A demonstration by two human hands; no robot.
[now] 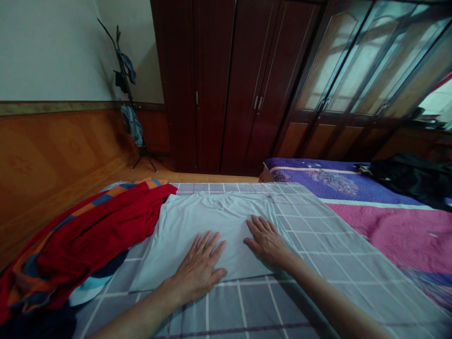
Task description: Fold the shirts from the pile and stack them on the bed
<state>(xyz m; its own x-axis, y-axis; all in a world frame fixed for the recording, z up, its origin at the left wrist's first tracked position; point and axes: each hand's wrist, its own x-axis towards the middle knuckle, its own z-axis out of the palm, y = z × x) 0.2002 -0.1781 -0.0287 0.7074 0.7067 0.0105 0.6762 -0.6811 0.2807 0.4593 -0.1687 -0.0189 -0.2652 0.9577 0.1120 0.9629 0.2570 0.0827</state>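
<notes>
A pale, light-coloured shirt (212, 212) lies spread out on a grey checked bed sheet (243, 306), its neckline toward the far edge and small wrinkles near the collar. My left hand (199, 268) rests palm down on the shirt's lower middle, fingers spread. Farther to the right, my right hand (266, 240) lies flat on the shirt's right part, its fingers stretched out and slightly apart. Neither hand grips anything. The cloth under both palms is hidden.
Red clothing (102, 230) and an orange-and-blue striped cloth (102, 197) are heaped at the left. Beyond the bed stand a dark wardrobe (212, 94) and a coat stand (123, 75). A purple and pink bed (318, 179) at the right holds a black garment (409, 176).
</notes>
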